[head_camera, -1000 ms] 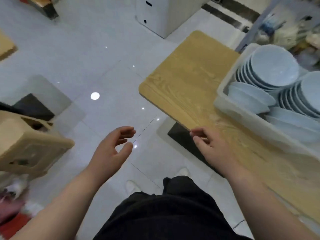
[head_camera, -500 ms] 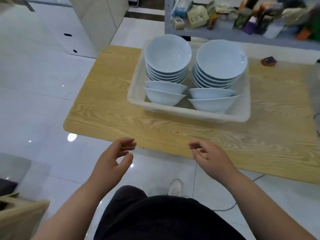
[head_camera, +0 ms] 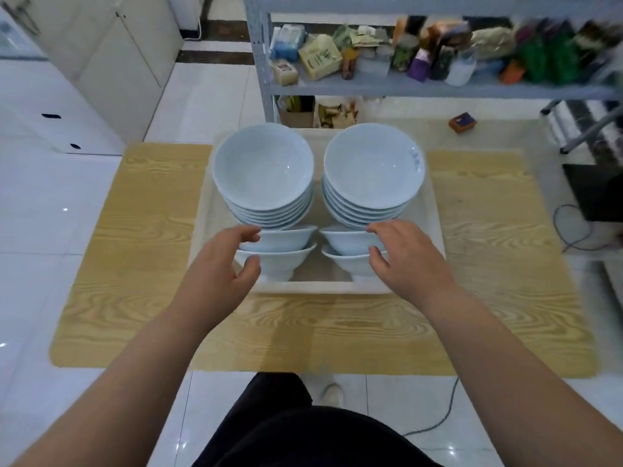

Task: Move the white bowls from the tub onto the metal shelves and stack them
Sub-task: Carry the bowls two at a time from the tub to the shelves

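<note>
Reaches forward with both bare forearms, angled slightly inward from the lower corners toward the middle. Holds the bare left hand with palm turned to the right, fingers loosely curved, thumb spread below them with a gap between. Mirrors this with the bare right hand: palm turned left and down, fingers curved, thumb apart beneath. Leaves fingertip contact unclear.

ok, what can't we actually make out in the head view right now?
Head view only:
- left hand and right hand: whether the fingers grip the front bowls; the fingers themselves hide contact.
- tub floor: covered by bowls.
- leaning stacks: rear bowls hidden, count unsure.
- packets on metal shelf, right end: blurred.
- upper shelf: cut off by top edge.
</note>
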